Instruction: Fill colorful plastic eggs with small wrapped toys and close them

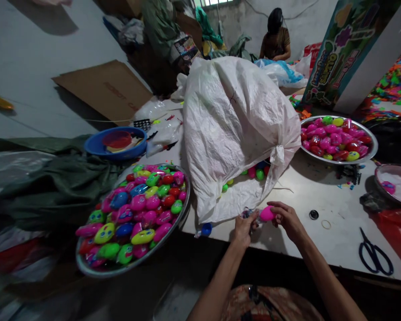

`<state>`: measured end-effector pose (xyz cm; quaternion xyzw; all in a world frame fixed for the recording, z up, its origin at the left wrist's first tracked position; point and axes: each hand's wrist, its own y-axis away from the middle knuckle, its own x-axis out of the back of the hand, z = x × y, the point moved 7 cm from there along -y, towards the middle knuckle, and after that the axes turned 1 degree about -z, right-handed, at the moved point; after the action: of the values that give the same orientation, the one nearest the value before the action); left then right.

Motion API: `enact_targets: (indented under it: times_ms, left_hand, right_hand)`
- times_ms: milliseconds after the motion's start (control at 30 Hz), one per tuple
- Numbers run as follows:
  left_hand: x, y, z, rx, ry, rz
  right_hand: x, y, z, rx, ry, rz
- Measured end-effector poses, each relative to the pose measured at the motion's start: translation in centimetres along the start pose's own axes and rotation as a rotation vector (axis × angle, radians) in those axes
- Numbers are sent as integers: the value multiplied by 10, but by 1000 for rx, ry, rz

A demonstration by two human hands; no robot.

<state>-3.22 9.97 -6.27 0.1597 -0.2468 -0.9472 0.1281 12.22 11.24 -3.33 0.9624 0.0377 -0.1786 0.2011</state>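
Observation:
Close to the table's front edge, my right hand (287,219) has its fingers closed on a pink plastic egg (267,213). My left hand (246,228) grips a bunch of clear, crinkled plastic wrapping (254,215) right beside the egg; what lies inside the wrapping is too small to make out. Just beyond both hands rests a large white woven sack (240,116), its mouth partly open with several coloured eggs (259,174) showing inside. A blue egg piece (206,229) lies at the table edge, left of my left hand.
A big basin (183,214) of wrapped coloured eggs stands at left, and a metal bowl (374,149) of more eggs at right. Scissors (374,254), a black ring (313,215) and a blue basin (96,149) lie around. Another person (276,38) sits at the back.

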Motion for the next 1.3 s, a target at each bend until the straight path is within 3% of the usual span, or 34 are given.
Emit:
enact_targets:
  times_ms: [133, 300, 433, 633, 800, 1033, 1133, 1233, 1300]
  left_hand:
    - [-1, -1, -2, 21, 106, 42]
    - [-5, 1, -2, 14, 60, 6]
    - [-12, 6, 1, -20, -56, -96]
    - [-20, 8, 1, 72, 7, -142]
    - [-32, 7, -1, 100, 119, -200]
    - [-39, 14, -10, 106, 102, -214]
    - [-42, 17, -13, 126, 72, -266]
    - [-49, 23, -20, 186, 17, -388]
    - [-51, 24, -25, 248, 11, -429]
  right_hand:
    - [12, 15, -8, 198, 62, 197]
    - [11, 26, -13, 281, 260, 241]
    - [6, 29, -18, 307, 386, 213]
    - [7, 31, -1, 242, 236, 172]
    - [8, 30, 10, 252, 148, 219]
    - [-1, 51, -16, 742, 691, 308]
    - [-1, 48, -24, 747, 806, 338]
    - [-5, 41, -32, 702, 871, 215]
    - [6, 49, -35, 660, 893, 145]
